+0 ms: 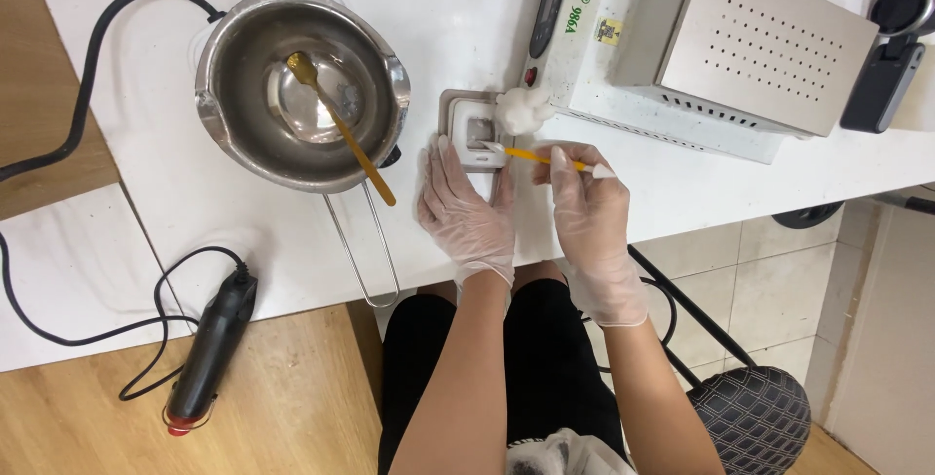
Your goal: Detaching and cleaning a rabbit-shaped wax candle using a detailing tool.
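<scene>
Head view: 2 gloved hands working at centre frame on a white table (175, 173).
Left hand (466, 212): lying flat and open, fingers pressing beside the small square mould (471, 130).
Right hand (589, 212): pinching a yellow-handled tool (545, 157), its tip reaching into the mould.
Mould: sitting at centre frame, touching a white cotton wad (523, 109).
Upper left: steel pot (300, 85) holding a gold spoon (341, 126).
Lower left: black glue gun (209, 350) lying on wood.

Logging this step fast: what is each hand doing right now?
Left hand: open, flat on the table, fingers against the small white mould.
Right hand: closed on a thin yellow stick, its tip at the mould.
</scene>
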